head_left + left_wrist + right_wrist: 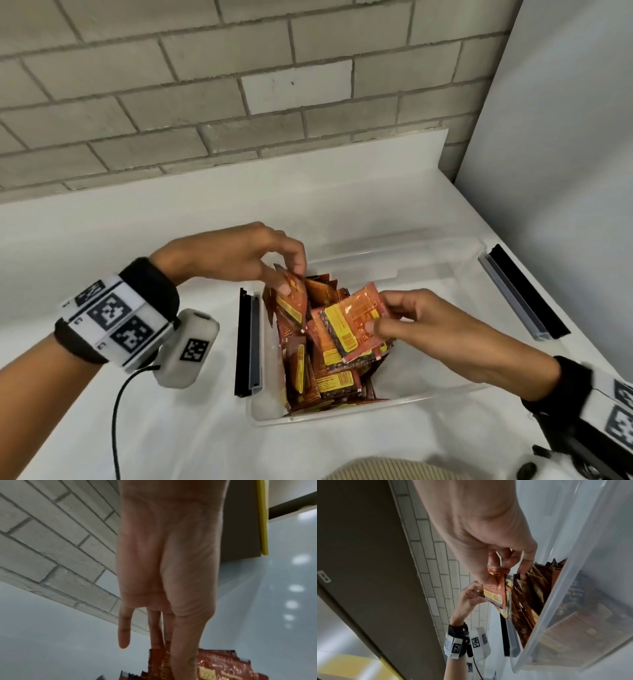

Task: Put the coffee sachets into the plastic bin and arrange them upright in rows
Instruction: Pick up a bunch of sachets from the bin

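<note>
A clear plastic bin (270, 414) stands on the white table, holding several red-and-yellow coffee sachets (329, 380) in a loose heap at its left side. My left hand (287, 277) pinches the top of a sachet (294, 305) at the bin's far left; the same sachet (221, 665) shows below the fingers in the left wrist view. My right hand (380, 325) pinches a small stack of sachets (352, 329) by its right edge, above the heap. The right wrist view shows that stack (496, 592) between thumb and fingers, next to the bin wall (559, 588).
Black-and-grey lid clips lie on the table, one (248, 342) against the bin's left side, one (520, 291) at the right. The bin's right half holds no sachets. A brick wall (205, 85) runs behind the table; a white panel (565, 137) stands at right.
</note>
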`<action>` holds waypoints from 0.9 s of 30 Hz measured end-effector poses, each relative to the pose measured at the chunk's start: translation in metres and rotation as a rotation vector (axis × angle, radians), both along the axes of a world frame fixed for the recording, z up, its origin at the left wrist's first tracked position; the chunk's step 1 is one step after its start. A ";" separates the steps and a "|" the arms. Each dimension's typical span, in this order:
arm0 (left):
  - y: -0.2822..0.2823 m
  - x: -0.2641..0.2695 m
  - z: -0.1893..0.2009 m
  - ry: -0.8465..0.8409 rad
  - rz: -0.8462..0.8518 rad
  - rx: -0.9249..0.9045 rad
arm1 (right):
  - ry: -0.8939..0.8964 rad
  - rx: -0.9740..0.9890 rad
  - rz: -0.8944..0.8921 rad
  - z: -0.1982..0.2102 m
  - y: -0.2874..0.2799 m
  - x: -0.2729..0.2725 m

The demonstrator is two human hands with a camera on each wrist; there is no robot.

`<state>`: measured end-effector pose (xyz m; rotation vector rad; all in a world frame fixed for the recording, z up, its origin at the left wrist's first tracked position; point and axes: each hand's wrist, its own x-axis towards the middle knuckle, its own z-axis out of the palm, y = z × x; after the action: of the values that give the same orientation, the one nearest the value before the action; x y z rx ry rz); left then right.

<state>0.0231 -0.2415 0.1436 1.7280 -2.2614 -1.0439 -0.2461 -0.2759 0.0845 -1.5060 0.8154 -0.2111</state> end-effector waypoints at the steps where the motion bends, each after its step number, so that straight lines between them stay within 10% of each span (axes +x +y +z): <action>1: -0.002 0.000 0.003 0.029 0.010 0.002 | -0.026 0.009 -0.037 0.000 -0.002 -0.001; 18: -0.060 -0.093 -0.047 0.879 0.439 0.282 | -0.403 0.343 -0.531 -0.005 -0.048 -0.027; 27: -0.071 -0.128 -0.056 0.979 0.618 0.398 | -0.426 0.329 -0.575 -0.014 -0.049 -0.025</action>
<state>-0.1049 -0.3122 0.0879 1.3636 -0.9057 -1.7002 -0.2711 -0.3248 0.0703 -0.8465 0.8658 -0.7593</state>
